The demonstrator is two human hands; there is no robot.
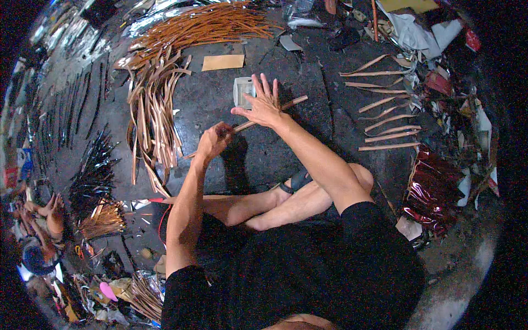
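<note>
Closed around a long, thin tan strip (246, 125) is my left hand (215, 140), held over the dark floor in front of my crossed legs. The strip slants up to the right, passes beneath my right hand (265, 105) and comes out beyond the wrist. My right hand is spread flat with its fingers pointing away from me; whether its palm presses on the strip is hidden. Just beside those fingers lies a small, pale rectangular tray (238, 99), partly covered by the hand. A tan rectangular piece (223, 62) rests farther off.
Glossy tan strips (157, 104) lie bundled at left, below a wide pile of orange-brown strips (209, 25). Several folded strips (390, 130) are set in a row at right, near dark red glossy sheets (432, 190). Another person (41, 231) sits at far left beside black strips (96, 170).
</note>
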